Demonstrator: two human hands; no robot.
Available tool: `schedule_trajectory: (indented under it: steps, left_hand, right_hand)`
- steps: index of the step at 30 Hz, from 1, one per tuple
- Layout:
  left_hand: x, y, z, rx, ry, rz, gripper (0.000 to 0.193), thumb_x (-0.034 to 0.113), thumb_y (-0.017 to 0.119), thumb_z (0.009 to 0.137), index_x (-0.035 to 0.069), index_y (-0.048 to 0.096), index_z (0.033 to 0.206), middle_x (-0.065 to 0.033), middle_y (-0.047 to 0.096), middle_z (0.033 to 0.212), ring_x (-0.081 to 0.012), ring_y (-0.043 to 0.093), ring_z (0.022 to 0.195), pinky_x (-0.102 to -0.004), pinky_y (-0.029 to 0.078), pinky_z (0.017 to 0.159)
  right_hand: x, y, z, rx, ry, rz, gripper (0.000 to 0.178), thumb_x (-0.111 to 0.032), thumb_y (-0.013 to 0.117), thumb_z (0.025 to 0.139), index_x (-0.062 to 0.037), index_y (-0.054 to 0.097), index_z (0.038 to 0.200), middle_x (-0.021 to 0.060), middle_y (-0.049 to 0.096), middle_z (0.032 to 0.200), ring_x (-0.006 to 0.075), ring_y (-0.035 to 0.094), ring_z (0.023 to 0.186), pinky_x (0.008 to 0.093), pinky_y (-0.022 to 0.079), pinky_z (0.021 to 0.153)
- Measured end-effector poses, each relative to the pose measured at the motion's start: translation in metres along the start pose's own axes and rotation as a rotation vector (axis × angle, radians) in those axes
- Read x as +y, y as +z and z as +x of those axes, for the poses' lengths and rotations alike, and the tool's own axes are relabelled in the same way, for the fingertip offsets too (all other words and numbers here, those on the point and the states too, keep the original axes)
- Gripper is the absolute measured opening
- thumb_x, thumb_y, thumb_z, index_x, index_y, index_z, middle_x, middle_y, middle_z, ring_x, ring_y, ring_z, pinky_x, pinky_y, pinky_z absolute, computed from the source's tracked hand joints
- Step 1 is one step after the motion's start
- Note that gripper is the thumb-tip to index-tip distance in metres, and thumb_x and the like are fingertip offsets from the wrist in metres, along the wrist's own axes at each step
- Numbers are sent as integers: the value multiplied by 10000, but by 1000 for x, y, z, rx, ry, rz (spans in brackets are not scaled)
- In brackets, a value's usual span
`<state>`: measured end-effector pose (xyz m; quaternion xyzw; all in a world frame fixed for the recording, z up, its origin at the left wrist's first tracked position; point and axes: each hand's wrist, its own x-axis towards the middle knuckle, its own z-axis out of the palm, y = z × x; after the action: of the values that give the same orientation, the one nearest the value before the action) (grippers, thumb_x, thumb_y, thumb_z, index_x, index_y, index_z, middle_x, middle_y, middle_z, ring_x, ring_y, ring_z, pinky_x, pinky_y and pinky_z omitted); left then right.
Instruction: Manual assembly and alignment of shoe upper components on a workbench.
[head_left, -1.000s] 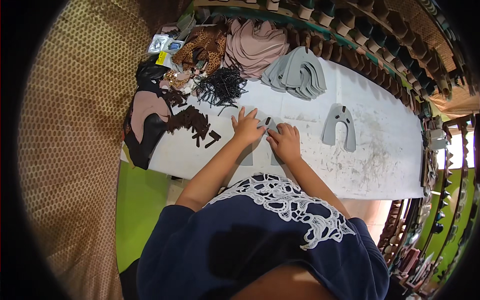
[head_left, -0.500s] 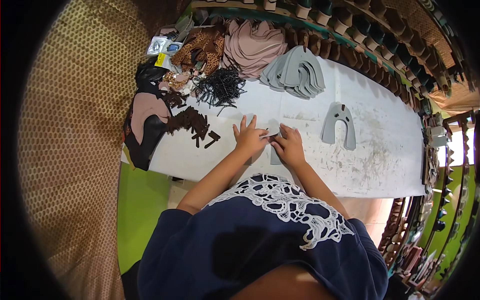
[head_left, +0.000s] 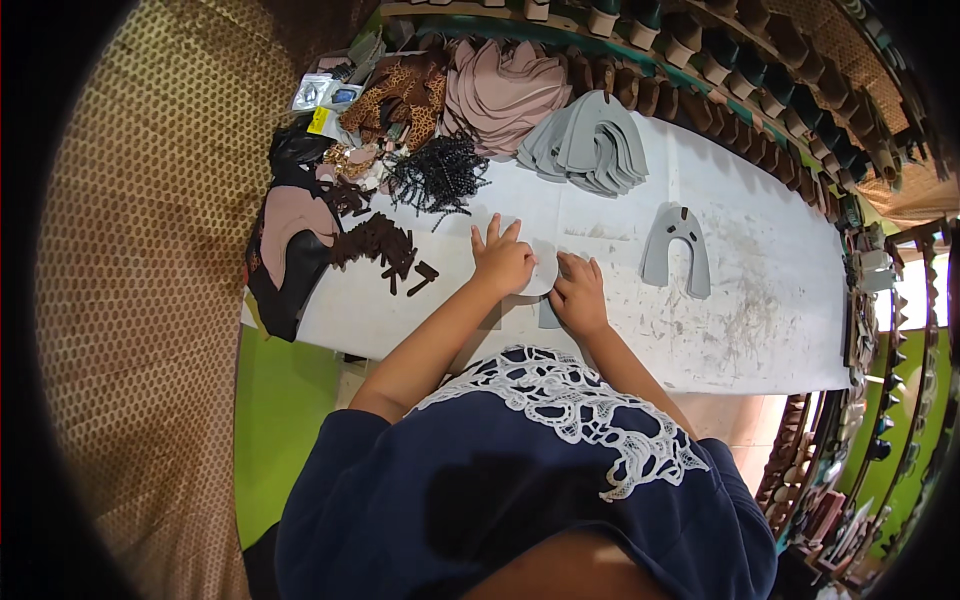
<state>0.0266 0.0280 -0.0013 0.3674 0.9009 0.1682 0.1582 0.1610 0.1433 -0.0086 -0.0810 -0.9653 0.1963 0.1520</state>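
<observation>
A grey U-shaped shoe-upper piece (head_left: 548,314) lies on the white table in front of me, mostly covered by my hands. Its two legs point toward me, and a pale curved part (head_left: 541,278) shows between the hands. My left hand (head_left: 502,265) pinches this curved part with thumb and forefinger, its other fingers raised and spread. At the right side of the same piece, my right hand (head_left: 580,292) grips with thumb and bent fingers. Whether a small part is under the fingertips is hidden. To the right lies another grey upper (head_left: 676,250) with small dark tabs on it.
Dark brown strips (head_left: 375,243) are heaped on the left, near black beaded trims (head_left: 437,175). Stacks of pink pieces (head_left: 505,95) and grey uppers (head_left: 590,145) stand at the back. Racks of shoes (head_left: 720,65) line the far side of the white table (head_left: 780,300).
My left hand has shifted slightly up, its fingers drawn closer in. More of the pale curved part shows between the hands. The right hand has barely moved.
</observation>
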Motion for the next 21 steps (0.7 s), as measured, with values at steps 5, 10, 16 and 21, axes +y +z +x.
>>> schedule_trajectory:
  steps: [5,10,16,21]
  left_hand:
    - [-10,18,1,226,88,-72,111,237,613,783,149,680,792,-82,453,1331,-376,227,1322,-654,41,1030]
    - [-12,19,-3,285,97,-116,94,243,636,770,182,690,816,-47,479,1309,-361,245,1316,-655,43,1030]
    - [-7,7,-1,203,38,-119,64,257,674,742,212,716,761,-44,477,1323,-358,233,1324,-653,44,1031]
    - [-8,7,1,178,-25,-140,59,267,682,734,236,731,744,-39,476,1331,-332,221,1335,-650,31,1032]
  right_hand:
    - [0,2,0,2,-1,10,128,-144,596,747,-48,660,805,106,516,1236,276,456,1167,528,269,1029]
    - [-1,2,0,30,2,16,134,-156,597,752,-62,663,821,99,520,1228,268,456,1168,527,267,1031]
    - [1,2,-1,25,-17,-23,146,-172,594,764,-74,660,851,95,520,1225,266,454,1170,527,263,1031]
    - [-2,2,-2,85,-11,-33,163,-172,607,759,-88,647,893,88,509,1226,265,446,1176,526,258,1032]
